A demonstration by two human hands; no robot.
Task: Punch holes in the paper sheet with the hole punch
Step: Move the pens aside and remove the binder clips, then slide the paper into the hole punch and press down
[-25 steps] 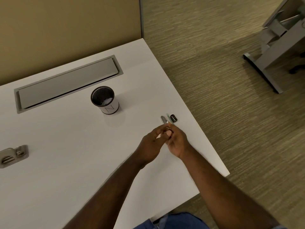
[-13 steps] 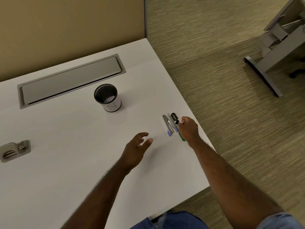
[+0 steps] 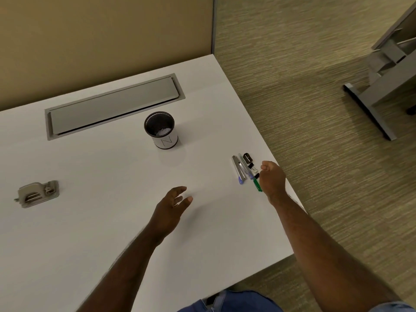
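At the right of the frame the right hand [image 3: 272, 176] is hovering with fingers curled, seemingly on nothing, beside a row of small stationery [image 3: 246, 171] near the white desk [image 3: 101, 221] edge. The left hand [image 3: 171, 208] is hanging with fingers loosely apart. No paper sheet is showing; whether a hole punch lies there I cannot tell

Both forearms are bare from wrist to past the elbow, with no watch, band or ring to be seen on the left hand [image 3: 171, 206] or the right hand [image 3: 271, 176]. At the lower right corner of the frame a light blue sleeve [image 3: 391, 307] edge shows. At the bottom centre, blue denim trousers [image 3: 227, 302] fill a small patch.
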